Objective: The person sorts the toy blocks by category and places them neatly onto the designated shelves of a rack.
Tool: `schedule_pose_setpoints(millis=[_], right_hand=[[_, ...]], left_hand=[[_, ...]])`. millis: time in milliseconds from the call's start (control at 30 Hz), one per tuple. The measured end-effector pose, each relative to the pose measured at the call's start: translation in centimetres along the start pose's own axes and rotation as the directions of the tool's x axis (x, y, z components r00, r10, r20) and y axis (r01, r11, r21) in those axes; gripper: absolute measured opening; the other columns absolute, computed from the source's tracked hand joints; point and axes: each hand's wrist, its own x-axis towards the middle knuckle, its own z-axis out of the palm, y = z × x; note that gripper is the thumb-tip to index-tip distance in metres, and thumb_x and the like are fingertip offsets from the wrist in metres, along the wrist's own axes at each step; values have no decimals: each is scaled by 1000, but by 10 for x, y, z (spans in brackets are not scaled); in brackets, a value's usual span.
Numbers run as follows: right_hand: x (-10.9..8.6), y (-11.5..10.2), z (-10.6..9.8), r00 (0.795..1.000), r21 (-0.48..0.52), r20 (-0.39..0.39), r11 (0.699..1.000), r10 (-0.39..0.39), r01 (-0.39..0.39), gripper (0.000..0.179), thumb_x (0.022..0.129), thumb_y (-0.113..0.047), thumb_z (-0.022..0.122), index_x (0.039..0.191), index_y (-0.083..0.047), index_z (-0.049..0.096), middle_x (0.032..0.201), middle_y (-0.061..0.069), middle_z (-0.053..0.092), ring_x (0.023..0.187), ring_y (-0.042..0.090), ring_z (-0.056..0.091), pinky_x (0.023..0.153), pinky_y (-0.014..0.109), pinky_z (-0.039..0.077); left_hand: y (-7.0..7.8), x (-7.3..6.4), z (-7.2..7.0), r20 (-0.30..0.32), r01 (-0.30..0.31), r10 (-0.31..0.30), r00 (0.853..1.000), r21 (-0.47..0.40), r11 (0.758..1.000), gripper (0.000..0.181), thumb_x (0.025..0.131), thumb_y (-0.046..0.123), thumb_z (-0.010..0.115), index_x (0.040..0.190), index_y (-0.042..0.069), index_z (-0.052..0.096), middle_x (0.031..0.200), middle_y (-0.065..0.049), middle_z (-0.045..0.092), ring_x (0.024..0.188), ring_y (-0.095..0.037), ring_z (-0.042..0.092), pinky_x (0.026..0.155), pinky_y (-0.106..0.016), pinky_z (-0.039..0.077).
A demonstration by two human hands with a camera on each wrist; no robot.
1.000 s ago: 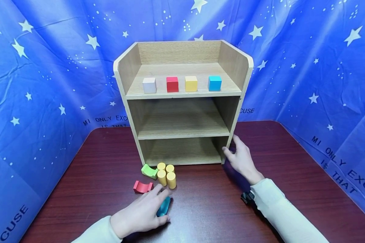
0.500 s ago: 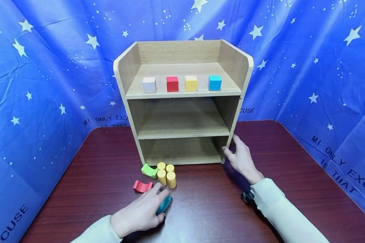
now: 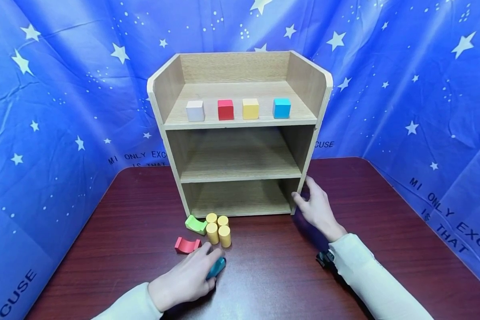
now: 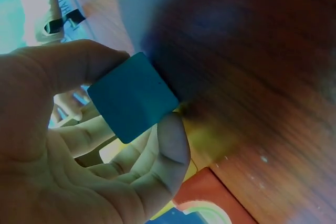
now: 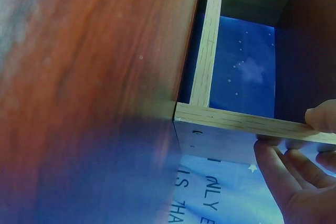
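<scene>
Blue shows at the lower centre of my head view: a small blue block, pinched by the left hand, whose own fingers hide part of it from me. Just beyond the fingertips, towards the upper left, lies a curved red block; I can't tell whether the hand touches it. Four yellow cylinders stand bunched ahead of the fingers, with a curved green block close on their left. They sit between that hand and the wooden shelf in the middle of the frame, which carries four coloured cubes in a row on its top board. Right of centre, the right hand grips the shelf's side panel low down.

In my left wrist view the blue block sits mid-frame, one square face towards me, the thumb on its upper-left edge and a fingertip at its lower right corner. The red block shows at the bottom.

In my right wrist view, the thumb and fingers at the right edge straddle the panel, while the table fills the left.
</scene>
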Motion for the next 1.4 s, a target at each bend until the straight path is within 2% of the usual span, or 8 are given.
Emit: schedule_pose_setpoints(millis=[133,367,567,800,1100,1400], right_hand=[[0,0,0,1000,-2,1,1000,0,0,47,84,-10,68,128,-7,51,105,17,65,98,31,60,84,51,46],[0,-1,0,1000,-2,4,1000,-2,2,45,85,-11,67,127,-8,51,106,15,65,99,30,61,83,51,48],[0,-1,0,1000,-6,0,1000,-14,14,46,85,-11,68,128,-8,51,107,15,64,101,30,60,85,51,47],[0,-1,-1,1000,-10,0,1000,-17,17,48,85,-12,67,130,-8,50,107,16,63,102,33,59,87,52,45],[0,-1,0,1000,-6,-2,1000,-8,8,45,85,-10,68,127,-8,52,104,15,65,96,30,61,83,50,48],[0,0,0,1000,-5,-5,1000,-20,20,46,85,-9,67,128,-6,51,107,18,64,101,34,60,87,51,45]], left_hand=[[0,0,-1,9,7,-7,1000,-20,1000,46,67,12,75,109,16,55,91,3,43,71,-11,44,65,-28,45],[1,3,-5,-14,-8,7,1000,-48,999,47,68,11,74,112,16,56,91,5,42,72,-10,43,64,-25,42],[2,9,-16,-65,-15,10,998,-84,996,48,67,10,73,112,18,56,91,7,44,72,-9,44,65,-25,43],[4,19,-34,-73,-23,18,997,-71,997,46,68,11,73,109,23,55,90,7,45,75,-9,47,66,-28,45],[5,40,-68,-83,-51,46,996,-55,997,48,72,13,71,116,23,56,97,6,49,84,-10,52,75,-31,48],[4,59,-90,-97,-90,87,992,-27,996,52,70,10,68,120,23,58,98,7,51,83,-11,50,72,-30,46]])
